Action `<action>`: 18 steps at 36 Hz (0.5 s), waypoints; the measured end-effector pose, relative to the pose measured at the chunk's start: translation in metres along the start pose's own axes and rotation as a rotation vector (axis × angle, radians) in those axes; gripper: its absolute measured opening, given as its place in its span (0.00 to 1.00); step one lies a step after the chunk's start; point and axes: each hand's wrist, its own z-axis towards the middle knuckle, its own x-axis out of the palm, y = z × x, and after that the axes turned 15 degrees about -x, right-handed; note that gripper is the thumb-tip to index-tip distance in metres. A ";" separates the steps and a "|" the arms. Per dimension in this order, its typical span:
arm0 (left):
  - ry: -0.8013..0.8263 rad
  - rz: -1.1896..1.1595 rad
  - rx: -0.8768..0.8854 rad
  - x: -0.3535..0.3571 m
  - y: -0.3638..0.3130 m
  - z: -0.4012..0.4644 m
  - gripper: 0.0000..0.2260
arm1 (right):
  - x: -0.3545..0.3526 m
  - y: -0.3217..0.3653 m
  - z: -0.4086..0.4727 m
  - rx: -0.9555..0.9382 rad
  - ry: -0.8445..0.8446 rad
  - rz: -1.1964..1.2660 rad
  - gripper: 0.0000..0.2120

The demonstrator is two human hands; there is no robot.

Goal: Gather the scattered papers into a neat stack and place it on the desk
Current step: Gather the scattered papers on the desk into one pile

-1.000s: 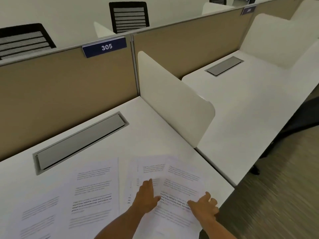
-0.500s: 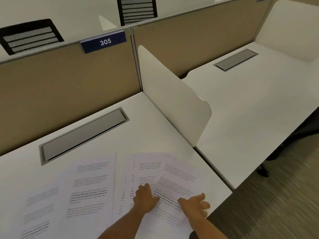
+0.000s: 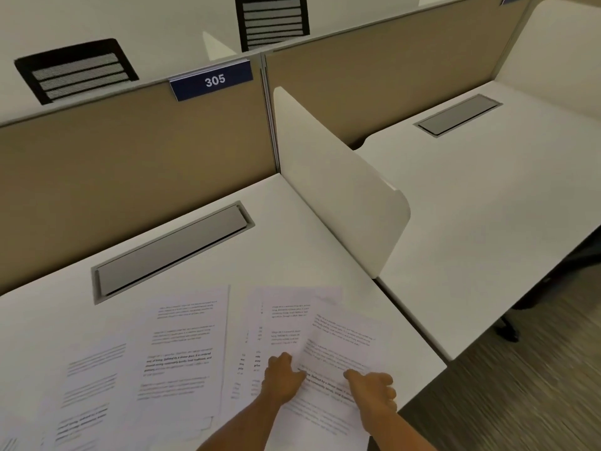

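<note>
Low in the frame, right of centre, both hands rest on the same skewed sheet point(image 3: 338, 359) of printed paper. The left hand point(image 3: 282, 377) lies palm down with its fingers loosely curled, its thumb touching the sheet's left edge; it presses rather than grips. The right hand point(image 3: 374, 390) sits just beside it to the right, index finger stretched out flat on the sheet, the other fingers folded in; it clasps nothing that can be seen.

That sheet tops a loose pile point(image 3: 276, 323) of overlapping pages, fanned out and turned at different angles. Just left of the pile, a narrow strip of bare surface apart, more papers point(image 3: 185, 346) lie spread toward the lower left corner, partly overlapping each other. All pages lie on the near part of the white desk point(image 3: 260, 249).

Further up the desk a long grey cable hatch point(image 3: 172, 252) is set flush into the top, its lid closed, so what is inside cannot be seen. A white divider point(image 3: 338, 183) stands along the desk's right edge, with a second desk point(image 3: 487, 196) and its own closed hatch point(image 3: 458, 114) beyond it. Behind runs a tan partition point(image 3: 130, 164) carrying a blue plate point(image 3: 211, 80) numbered 305. Two black chair backs point(image 3: 76, 70) show at the top of the frame.
</note>
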 end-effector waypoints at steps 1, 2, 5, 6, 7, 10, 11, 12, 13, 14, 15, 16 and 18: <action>0.009 -0.016 0.007 -0.001 0.002 0.000 0.22 | 0.001 -0.001 0.001 0.022 -0.001 0.019 0.36; 0.018 -0.026 0.011 -0.002 0.004 -0.001 0.20 | 0.002 -0.003 0.001 0.045 -0.001 0.028 0.36; 0.038 -0.083 0.030 -0.005 0.009 -0.003 0.10 | 0.006 -0.003 0.000 0.080 -0.003 0.024 0.32; 0.036 -0.100 0.038 -0.006 0.010 -0.004 0.09 | 0.007 -0.001 -0.002 0.086 -0.003 0.025 0.30; 0.032 -0.116 0.043 -0.007 0.012 -0.005 0.08 | 0.009 0.001 -0.004 0.089 -0.005 0.034 0.29; 0.025 -0.178 0.053 -0.011 0.015 -0.008 0.05 | 0.014 0.011 -0.006 0.087 -0.011 0.094 0.29; 0.019 -0.206 0.053 -0.012 0.017 -0.009 0.04 | 0.015 0.015 -0.006 0.082 -0.016 0.128 0.30; 0.014 -0.237 0.054 -0.013 0.018 -0.010 0.05 | 0.016 0.019 -0.007 0.068 -0.021 0.174 0.31; 0.009 -0.269 0.052 -0.015 0.020 -0.010 0.06 | 0.017 0.023 -0.008 0.046 -0.024 0.223 0.32; 0.005 -0.298 0.049 -0.017 0.021 -0.011 0.07 | 0.018 0.026 -0.009 0.022 -0.028 0.264 0.34; -0.002 -0.323 0.046 -0.019 0.022 -0.011 0.07 | 0.019 0.029 -0.010 -0.001 -0.034 0.287 0.35; -0.013 -0.346 0.046 -0.022 0.024 -0.011 0.08 | 0.019 0.031 -0.010 -0.025 -0.042 0.285 0.34; -0.045 -0.385 0.055 -0.028 0.027 -0.009 0.08 | 0.020 0.034 -0.010 -0.104 -0.043 0.230 0.30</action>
